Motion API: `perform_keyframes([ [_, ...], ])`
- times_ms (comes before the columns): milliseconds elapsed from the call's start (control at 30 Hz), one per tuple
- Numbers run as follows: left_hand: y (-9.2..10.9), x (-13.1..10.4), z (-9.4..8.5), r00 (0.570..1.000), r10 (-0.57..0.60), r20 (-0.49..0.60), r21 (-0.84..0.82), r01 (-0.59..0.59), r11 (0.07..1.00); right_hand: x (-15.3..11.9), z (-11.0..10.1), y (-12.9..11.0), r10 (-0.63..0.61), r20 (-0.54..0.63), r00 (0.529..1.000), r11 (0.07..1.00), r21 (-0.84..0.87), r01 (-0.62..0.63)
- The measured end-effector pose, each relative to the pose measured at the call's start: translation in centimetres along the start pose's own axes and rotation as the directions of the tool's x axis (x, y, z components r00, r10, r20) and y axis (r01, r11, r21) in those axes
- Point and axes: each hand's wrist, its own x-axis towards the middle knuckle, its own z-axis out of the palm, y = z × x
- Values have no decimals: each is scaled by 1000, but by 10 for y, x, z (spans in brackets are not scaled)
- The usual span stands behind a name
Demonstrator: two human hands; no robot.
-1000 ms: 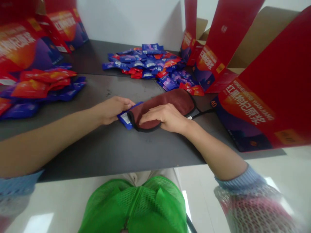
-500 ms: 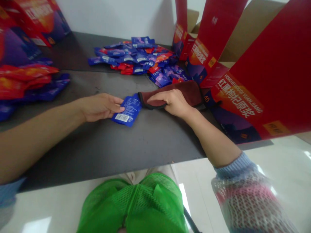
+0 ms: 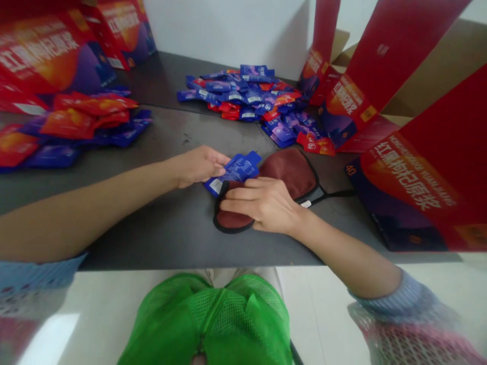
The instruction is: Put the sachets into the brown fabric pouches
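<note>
- Holding a blue packet (image 3: 239,167) together with a brown eye mask (image 3: 291,170) seems to be the step in hand; the packet lies near the middle of the frame, its lower right part covered by the mask.
- Gripping the packet's left edge, the fingers of the left hand (image 3: 200,165) are closed on it, so that most of its printed side shows to the right of them.
- Spread over the left lobe of the mask, the fingers of the right hand (image 3: 272,205) lie just beside the packet; I cannot tell whether they pinch the cloth or only rest on it, nor whether they touch the packet.
- Any next move would, I judge, call for a firm left grip and care that the soft cloth does not bunch over the packet.
- Trailing right from the mask, a black strap (image 3: 340,194) crosses the grey tabletop (image 3: 167,218).
- Farther out lie a packet pile (image 3: 243,91) at upper centre and more packets (image 3: 76,124) at left.
- Standing at the frame's right side and upper left are red boxes (image 3: 418,167).
</note>
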Motion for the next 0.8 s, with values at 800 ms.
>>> perform_keyframes([
  [800,-6,7,9,998,26,-51,83,-22,996,-41,-11,84,691,-294,660,710,107,-696],
])
